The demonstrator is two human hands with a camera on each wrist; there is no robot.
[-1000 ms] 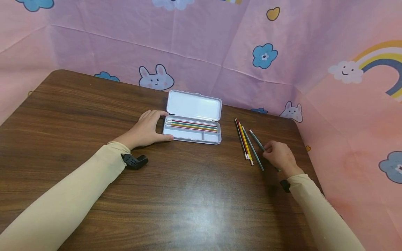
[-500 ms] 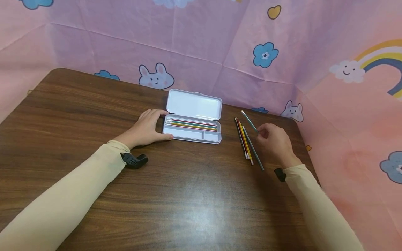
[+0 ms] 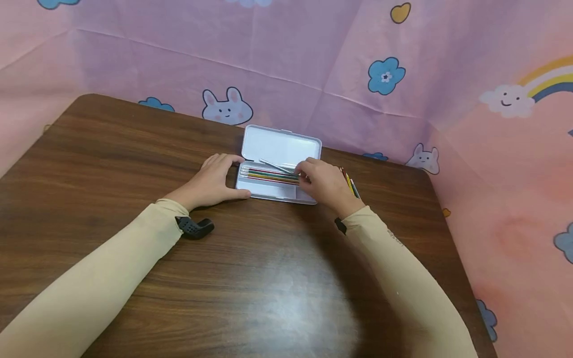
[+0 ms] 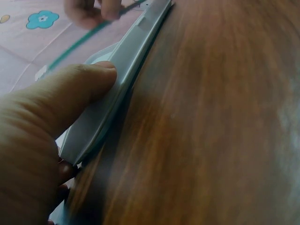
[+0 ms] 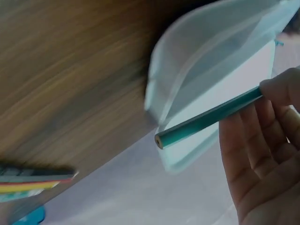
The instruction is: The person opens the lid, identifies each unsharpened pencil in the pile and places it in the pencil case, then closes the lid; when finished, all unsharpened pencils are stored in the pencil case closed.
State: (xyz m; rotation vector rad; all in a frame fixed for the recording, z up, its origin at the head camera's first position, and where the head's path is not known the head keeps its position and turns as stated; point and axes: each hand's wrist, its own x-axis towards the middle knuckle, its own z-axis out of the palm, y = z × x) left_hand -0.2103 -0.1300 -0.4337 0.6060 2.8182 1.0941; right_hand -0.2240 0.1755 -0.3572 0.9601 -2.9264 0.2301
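The open white pencil case (image 3: 270, 189) lies near the table's back edge, lid leaned back. Several pencils (image 3: 264, 175) lie side by side in its long rear compartment, erasers to the left. My left hand (image 3: 208, 183) grips the case's left end, with its thumb (image 4: 89, 79) on the near wall and fingers at the far side. Over the case's right part, my right hand (image 3: 326, 183) pinches a green pencil (image 5: 208, 119) between thumb and fingers. That pencil is tilted above the others, its flat, unsharpened end toward the right wrist camera and its eraser end to the left.
More loose pencils (image 3: 350, 183) lie right of the case, partly hidden behind my right hand. A patterned cloth (image 3: 286, 64) hangs close behind the brown wooden table (image 3: 250, 278) and along its right side.
My right hand has lifted the green pencil from the table at the right and carried it left over the case. My left hand has stayed on the case.
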